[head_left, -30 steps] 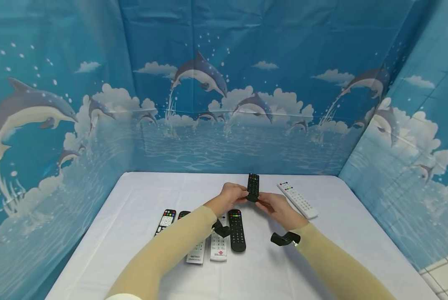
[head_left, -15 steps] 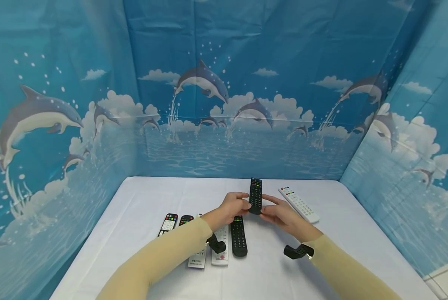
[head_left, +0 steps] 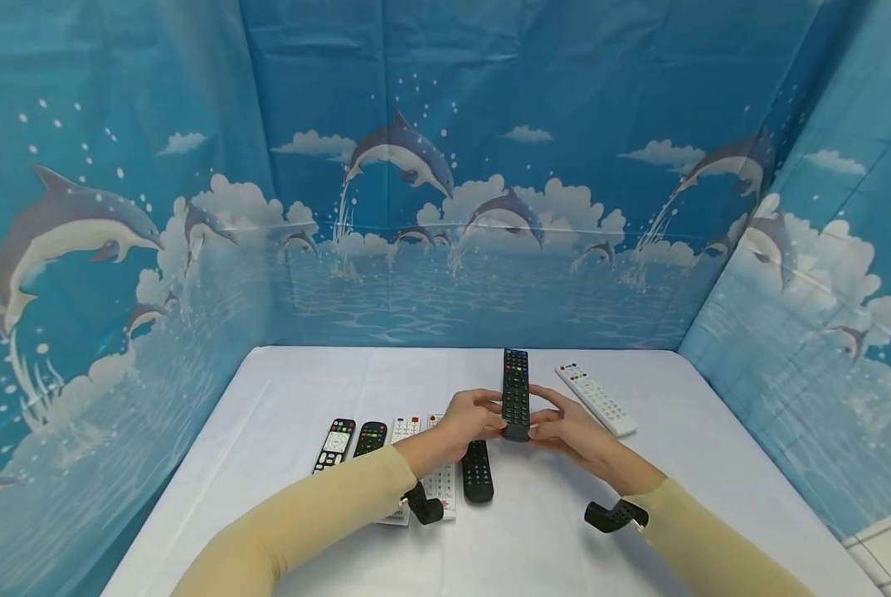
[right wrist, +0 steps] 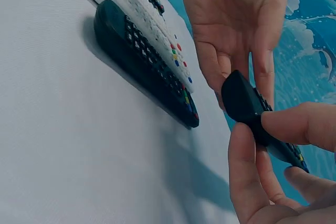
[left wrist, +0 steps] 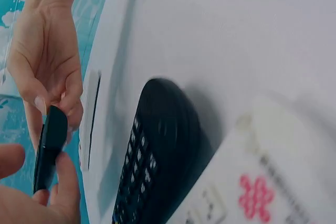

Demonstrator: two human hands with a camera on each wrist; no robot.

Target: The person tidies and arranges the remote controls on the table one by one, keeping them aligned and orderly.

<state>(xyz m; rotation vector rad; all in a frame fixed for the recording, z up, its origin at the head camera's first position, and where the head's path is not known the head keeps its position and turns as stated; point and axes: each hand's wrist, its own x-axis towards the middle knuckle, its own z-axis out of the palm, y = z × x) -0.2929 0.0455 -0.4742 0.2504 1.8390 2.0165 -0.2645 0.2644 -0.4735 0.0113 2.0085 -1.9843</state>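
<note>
Above the table a black remote control (head_left: 516, 390) is lifted, its button face toward the head camera and its far end tipped up. My left hand (head_left: 466, 424) pinches its left edge near the lower end. On the opposite edge the thumb and fingers of my right hand (head_left: 576, 433) grip it. The right wrist view shows the blunt lower end of the held remote (right wrist: 240, 97) between the two hands. Beneath my left hand lies another black remote (head_left: 478, 474), its upper part hidden. A white remote (head_left: 596, 400) lies beyond my right hand.
Several more remotes lie side by side on the left: a black one with a white pad (head_left: 335, 443), a black one (head_left: 372, 437), and white ones (head_left: 406, 427), partly covered by my left arm. A white cloth (head_left: 296, 381) covers the table. Dolphin-print curtains (head_left: 445, 282) enclose it.
Both hands have brought the held black remote nearer and slightly to the right, and it shows larger. The remotes on the table have not moved; the head view has shifted a little.
</note>
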